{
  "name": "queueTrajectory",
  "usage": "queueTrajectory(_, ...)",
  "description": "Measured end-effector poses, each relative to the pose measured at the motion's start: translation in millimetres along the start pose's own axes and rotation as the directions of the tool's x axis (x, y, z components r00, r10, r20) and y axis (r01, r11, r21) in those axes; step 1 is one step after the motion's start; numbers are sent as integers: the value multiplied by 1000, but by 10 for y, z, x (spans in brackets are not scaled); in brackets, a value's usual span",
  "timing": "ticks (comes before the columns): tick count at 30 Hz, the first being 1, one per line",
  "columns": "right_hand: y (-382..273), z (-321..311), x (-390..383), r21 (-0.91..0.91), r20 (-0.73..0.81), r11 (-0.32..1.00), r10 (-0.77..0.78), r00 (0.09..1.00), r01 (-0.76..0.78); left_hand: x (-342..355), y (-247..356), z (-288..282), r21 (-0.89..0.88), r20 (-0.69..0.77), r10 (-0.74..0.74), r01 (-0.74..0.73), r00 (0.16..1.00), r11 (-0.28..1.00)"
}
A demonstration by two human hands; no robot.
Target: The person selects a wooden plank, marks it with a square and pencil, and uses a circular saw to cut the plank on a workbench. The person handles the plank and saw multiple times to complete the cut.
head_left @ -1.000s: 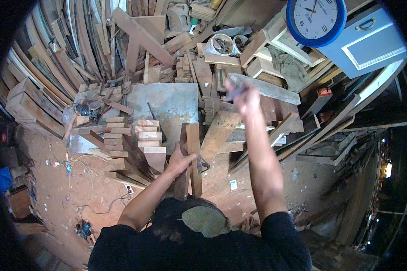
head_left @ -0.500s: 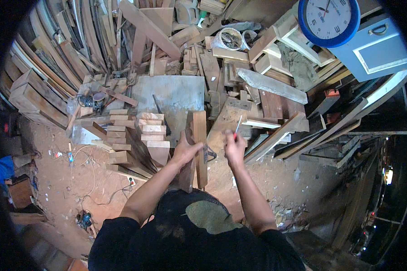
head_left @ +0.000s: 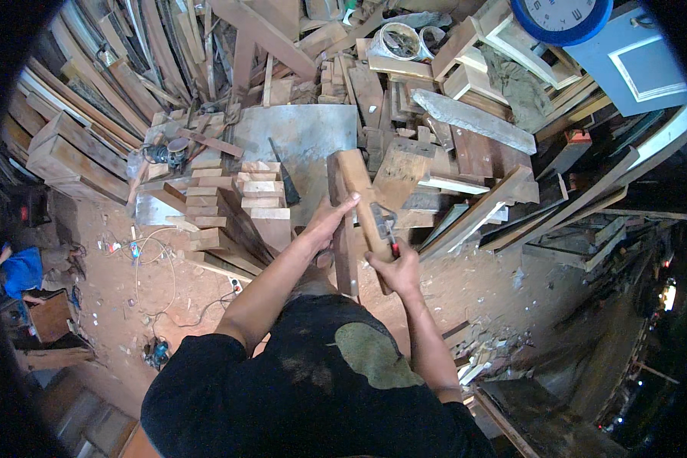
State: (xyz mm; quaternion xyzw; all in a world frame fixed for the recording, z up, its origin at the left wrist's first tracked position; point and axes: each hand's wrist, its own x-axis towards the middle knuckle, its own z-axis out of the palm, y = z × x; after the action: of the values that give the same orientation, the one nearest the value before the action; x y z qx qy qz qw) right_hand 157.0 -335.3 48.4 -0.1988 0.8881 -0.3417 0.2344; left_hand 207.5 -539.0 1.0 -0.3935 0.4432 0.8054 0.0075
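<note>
Left forearm [head_left: 271,284], bare, slants up and to the right; the left hand [head_left: 324,227] is closed in a grip at its end, with the left thumb [head_left: 349,204] extended up and rightward. Right forearm [head_left: 430,330], also bare, rises steeply with a leftward lean. The right hand [head_left: 398,272] sits slightly lower, near but apart, fingers [head_left: 409,258] curled, right thumb [head_left: 374,261] pointing leftward.

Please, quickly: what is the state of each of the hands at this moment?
Left hand: closed on the dark wooden board, thumb reaching onto the lighter wooden board.
Right hand: closed on a red-handled tool, beside the lighter wooden board.
</note>
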Motion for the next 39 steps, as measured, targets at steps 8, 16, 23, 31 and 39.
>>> queueTrajectory(8, 618, -170, -507, 215, -110, 957, 223, 969, -195, 703, -690, -252, 507, -233, 180, -38, 956, 861)
queueTrajectory(16, 638, -210, -902, 337, -55, 890, 346, 937, -308, 1399, -368, -21, 826, -399, 702, -100, 590, 554)
queueTrajectory(23, 679, -397, -1130, 813, 176, 410, 507, 844, -415, 937, -611, 304, 272, 202, 234, -284, 951, 919)
queueTrajectory(31, 748, -507, -1551, 978, 89, -203, 197, 976, -49, -488, -796, 1346, 228, 698, -162, -2, 698, 974)
queueTrajectory(39, 603, -545, -2581, 995, 16, -99, 476, 879, 35, -1388, -1385, 1880, 339, 774, -338, 100, 536, 935)
